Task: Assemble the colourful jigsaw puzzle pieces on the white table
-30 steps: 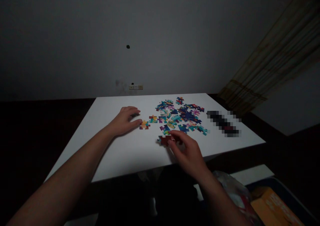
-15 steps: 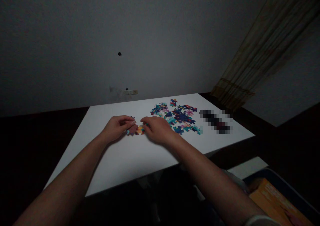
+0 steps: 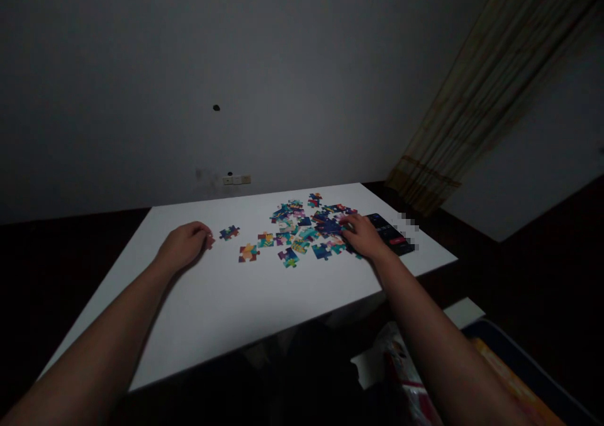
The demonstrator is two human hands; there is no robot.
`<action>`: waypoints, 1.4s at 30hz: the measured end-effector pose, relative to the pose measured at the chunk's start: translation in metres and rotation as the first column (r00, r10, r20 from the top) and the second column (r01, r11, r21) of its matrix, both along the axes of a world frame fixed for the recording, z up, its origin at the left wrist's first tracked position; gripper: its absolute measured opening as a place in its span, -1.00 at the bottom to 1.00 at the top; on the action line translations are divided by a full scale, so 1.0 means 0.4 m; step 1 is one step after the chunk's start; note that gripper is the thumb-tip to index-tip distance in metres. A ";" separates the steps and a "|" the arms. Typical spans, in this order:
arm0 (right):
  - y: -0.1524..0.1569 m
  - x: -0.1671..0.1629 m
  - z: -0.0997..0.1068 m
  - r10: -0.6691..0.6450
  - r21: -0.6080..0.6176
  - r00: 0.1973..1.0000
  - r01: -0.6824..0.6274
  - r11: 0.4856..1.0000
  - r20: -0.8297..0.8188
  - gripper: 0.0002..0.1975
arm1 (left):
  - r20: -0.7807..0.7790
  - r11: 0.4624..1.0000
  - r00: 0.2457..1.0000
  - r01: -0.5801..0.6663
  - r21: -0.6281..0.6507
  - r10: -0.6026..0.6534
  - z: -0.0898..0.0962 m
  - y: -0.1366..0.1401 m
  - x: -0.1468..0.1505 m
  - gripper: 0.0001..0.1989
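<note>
My left hand (image 3: 183, 248) rests at the left of the white table (image 3: 198, 325), its fingers closed on a reddish-brown puzzle piece (image 3: 210, 242) that is partly hidden. Just right of it lies a dark multicoloured piece (image 3: 229, 232), apart from the others. An orange and red piece (image 3: 248, 253) lies nearer the middle. My right hand (image 3: 365, 236) reaches over the right side of a loose heap of puzzle pieces (image 3: 309, 232). Its thumb and forefinger look apart, touching dark blue pieces; the other fingers are partly hidden.
A dark phone (image 3: 387, 232) lies by my right hand, its screen partly pixelated. Below the table's right edge are a clear plastic package (image 3: 401, 363) and an orange item (image 3: 504, 369) in a dark container. A wall with sockets (image 3: 236, 179) stands behind; a curtain (image 3: 438, 124) hangs right.
My hands were close together over reddish and orange pieces. The left has moved left with the reddish piece, the right has gone right to the heap, and the orange piece lies free.
</note>
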State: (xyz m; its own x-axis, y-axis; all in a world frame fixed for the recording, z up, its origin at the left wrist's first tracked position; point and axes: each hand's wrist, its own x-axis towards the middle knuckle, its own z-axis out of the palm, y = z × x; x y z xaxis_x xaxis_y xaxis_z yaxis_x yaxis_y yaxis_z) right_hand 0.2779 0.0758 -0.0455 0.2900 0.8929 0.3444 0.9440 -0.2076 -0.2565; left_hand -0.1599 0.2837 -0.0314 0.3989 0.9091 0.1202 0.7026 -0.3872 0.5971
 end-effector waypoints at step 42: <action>-0.003 -0.029 0.021 -0.041 0.275 0.942 0.138 0.951 -0.333 -0.68 | -0.115 0.999 0.993 0.038 0.021 -0.036 0.002 -0.003 0.011 -0.70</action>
